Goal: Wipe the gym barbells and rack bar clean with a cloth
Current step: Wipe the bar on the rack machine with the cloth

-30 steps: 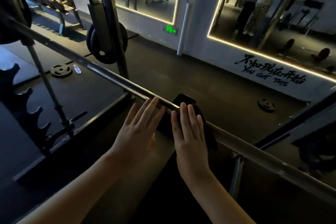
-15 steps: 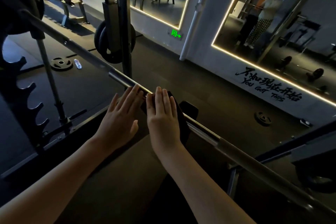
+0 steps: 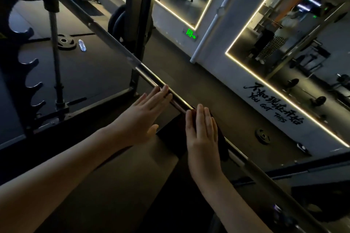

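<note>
A long steel barbell (image 3: 113, 42) runs diagonally from upper left to lower right across the rack. A dark cloth (image 3: 220, 138) is draped over the bar near the middle. My right hand (image 3: 202, 134) lies flat on the cloth with straight fingers, pressing it onto the bar. My left hand (image 3: 145, 115) is a little to the left, fingers straight, fingertips resting on the bare bar. Most of the cloth is hidden under my right hand.
A black rack upright (image 3: 141, 24) with hung weight plates (image 3: 117, 22) stands behind the bar. Notched rack hooks (image 3: 28, 73) are at left. A loose plate (image 3: 64, 40) and a water bottle (image 3: 82, 45) lie on the floor, another plate (image 3: 262, 136) at right. Lit mirrors (image 3: 284, 53) line the wall.
My right hand slid the cloth left along the bar until it met my left hand, then back right, away from it. My left hand stayed resting on the bar.
</note>
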